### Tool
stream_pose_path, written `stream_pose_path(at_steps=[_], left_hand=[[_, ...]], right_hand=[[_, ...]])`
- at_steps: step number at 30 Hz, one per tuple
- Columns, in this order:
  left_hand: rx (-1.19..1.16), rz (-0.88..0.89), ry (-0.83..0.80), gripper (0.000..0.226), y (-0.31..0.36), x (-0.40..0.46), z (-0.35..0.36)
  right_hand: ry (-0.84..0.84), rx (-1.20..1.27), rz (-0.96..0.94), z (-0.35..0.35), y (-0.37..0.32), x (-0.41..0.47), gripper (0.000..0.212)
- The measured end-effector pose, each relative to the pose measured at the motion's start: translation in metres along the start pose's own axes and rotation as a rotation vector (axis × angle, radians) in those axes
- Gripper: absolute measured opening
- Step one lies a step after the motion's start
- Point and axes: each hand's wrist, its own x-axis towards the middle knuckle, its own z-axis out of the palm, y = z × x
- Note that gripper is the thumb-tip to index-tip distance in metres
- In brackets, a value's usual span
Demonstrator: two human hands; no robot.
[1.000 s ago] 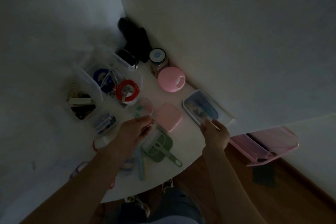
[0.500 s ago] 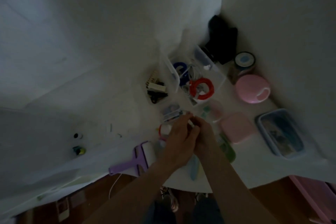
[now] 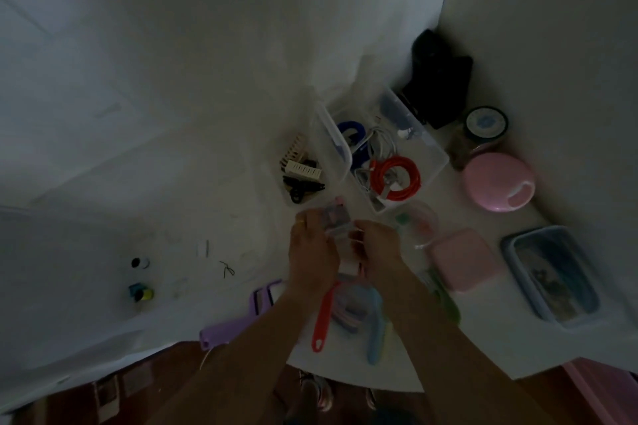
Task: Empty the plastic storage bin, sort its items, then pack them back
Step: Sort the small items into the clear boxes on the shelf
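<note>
Both hands meet over the table (image 3: 241, 286) edge. Left hand (image 3: 312, 252) grips a small clear case (image 3: 336, 217) with coloured bits inside; right hand (image 3: 376, 245) pinches at its near end, exact contact blurred. Clear plastic bin (image 3: 435, 152) sits just beyond, holding the red cable coil (image 3: 395, 178) and white cords; a second clear tray (image 3: 324, 134) with clips stands touching its left side.

Judged step: closing or checking the case before sorting. Best done level, lid pressed evenly, kept low over the table so nothing spills.

Versus half a second ago: hands remain joined at the same spot; case now lifted more plainly into sight.
</note>
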Motion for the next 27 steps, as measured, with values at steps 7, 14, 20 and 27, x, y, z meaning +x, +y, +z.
stream_pose_path(at_steps=[7, 14, 20, 27], left_hand=[[0.338, 0.067, -0.173, 0.056, -0.032, 0.039, 0.031], [0.275, 0.136, -0.193, 0.045, -0.037, 0.044, 0.028], [0.282, 0.092, -0.313, 0.045, -0.044, 0.051, 0.019], [0.245, 0.14, -0.248, 0.056, -0.026, 0.043, 0.016]], right_hand=[[0.177, -0.909, -0.762, 0.013, -0.008, 0.005, 0.022], [0.203, -1.504, -0.902, 0.039, -0.007, 0.044, 0.015], [0.211, -1.443, -0.944, 0.031, -0.024, 0.029, 0.018], [0.176, -0.311, -0.315, 0.001, 0.003, -0.017, 0.014]])
